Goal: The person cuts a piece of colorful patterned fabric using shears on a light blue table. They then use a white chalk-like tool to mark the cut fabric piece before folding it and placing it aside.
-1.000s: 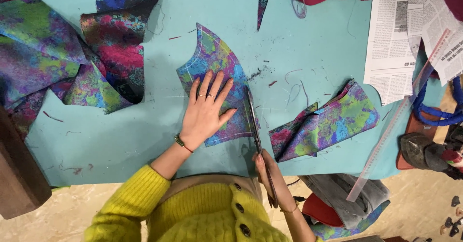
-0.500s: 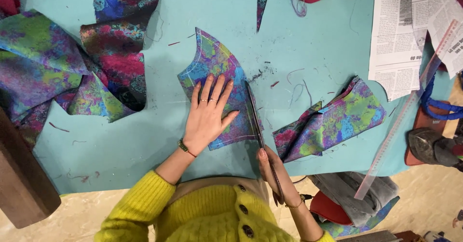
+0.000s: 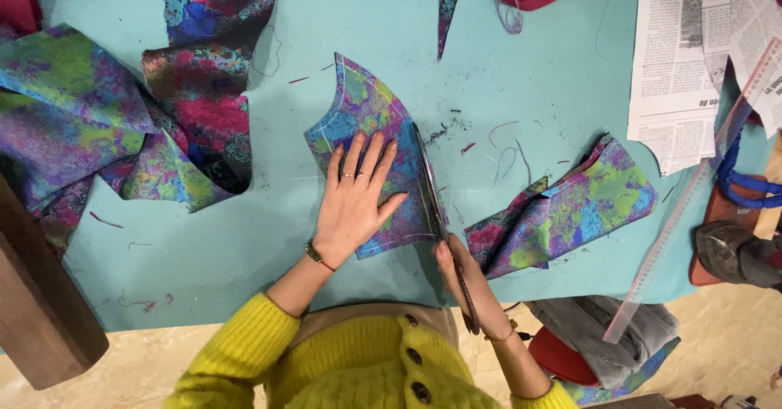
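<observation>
While looking down over the teal table (image 3: 570, 75), noted a large heap of printed cloth (image 3: 98, 132) at its left, well apart from the work. Found the cut fabric panel (image 3: 366, 107) lying flat near the table's middle, with a folded offcut (image 3: 570, 205) just to its right. Saw the left hand (image 3: 354, 205) pressed on the panel, fingers (image 3: 376, 152) spread apart and flat, thumb angled towards the cutting edge. Saw the right hand (image 3: 464, 283) with fingers clamped on the handles of long scissors (image 3: 428, 181), blades laid along the panel's right edge and seemingly almost together.

Judged the thumb the likeliest casualty: so near the blades, could have been nicked by one long snip. Judged also that the panel, held only by flat pressure on a smooth surface, could have slipped and let the cut stray from the edge. Reckoned the offcut close enough to be caught in the blades. Thought the loose threads (image 3: 505, 144) a lesser nuisance.
</observation>
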